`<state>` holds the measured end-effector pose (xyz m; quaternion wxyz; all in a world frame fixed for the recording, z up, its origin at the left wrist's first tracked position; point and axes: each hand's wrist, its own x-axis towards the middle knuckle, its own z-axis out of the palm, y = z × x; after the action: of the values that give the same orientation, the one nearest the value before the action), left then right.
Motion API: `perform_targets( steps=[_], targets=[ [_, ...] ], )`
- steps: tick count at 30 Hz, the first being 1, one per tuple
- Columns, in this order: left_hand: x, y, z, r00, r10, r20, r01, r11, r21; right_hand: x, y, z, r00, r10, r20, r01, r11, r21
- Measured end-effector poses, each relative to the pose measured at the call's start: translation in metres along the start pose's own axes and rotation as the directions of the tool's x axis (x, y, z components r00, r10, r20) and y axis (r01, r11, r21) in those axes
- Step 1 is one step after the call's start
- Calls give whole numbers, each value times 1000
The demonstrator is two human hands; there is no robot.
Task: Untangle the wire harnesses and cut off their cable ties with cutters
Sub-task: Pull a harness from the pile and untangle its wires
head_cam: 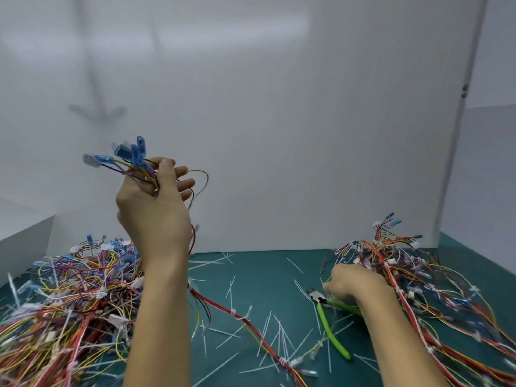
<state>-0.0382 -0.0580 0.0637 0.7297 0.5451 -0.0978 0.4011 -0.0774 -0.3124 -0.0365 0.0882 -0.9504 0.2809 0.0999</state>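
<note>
The fingers (183, 181) of the left hand (155, 208) are curled round a wire harness (145, 174), which is pinched against the thumb, and the hand is held raised well above the bench (259, 277). A cluster of blue connectors (134, 153) is fanned out above the grip, and a yellow-green loop is bowed out past the fingertips. Below the hand the harness's red and dark strands are hung down behind the wrist and laid across the green mat toward the near edge, bound at 2 visible spots by white cable ties (233, 312).

The fingers of the right hand (353, 284) are bent downward at the cutters (331, 328) — the hand is blurred, so whether they are closed on the tool cannot be told. 1 green handle is passed beneath the hand; the other is splayed out on the mat toward the near edge. The metal nose is pointed up and to the left, just beside the hand.

2 tangles are spread on the bench: the left heap (69, 297) beside the left forearm, and the right heap (418, 289), whose edge is touched by the back of the right hand. Thin white offcuts (279, 339) are scattered over the mat between them.

The bench is closed in behind by a white back panel (307, 135). At the far left a low white block (25, 238) is seen — only its outer face is shown, so whether it is a container cannot be told.
</note>
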Motion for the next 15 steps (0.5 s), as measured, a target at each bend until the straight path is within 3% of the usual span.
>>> perform_targets(
  steps=[7,11,13,15],
  targets=[
    [-6,0,8,995,-52,82,54,998,-25,-3,-5,10,999,-4,-38,0,994,-109],
    [-11,1,12,990,-67,125,70,997,-18,0,-11,10,992,-78,-101,83,995,55],
    [-12,3,14,989,-63,131,66,998,-18,-2,-19,13,994,-103,-35,108,970,219],
    [-14,4,15,988,-62,140,66,998,-20,-2,-27,19,989,-144,15,137,962,238]
  ],
)
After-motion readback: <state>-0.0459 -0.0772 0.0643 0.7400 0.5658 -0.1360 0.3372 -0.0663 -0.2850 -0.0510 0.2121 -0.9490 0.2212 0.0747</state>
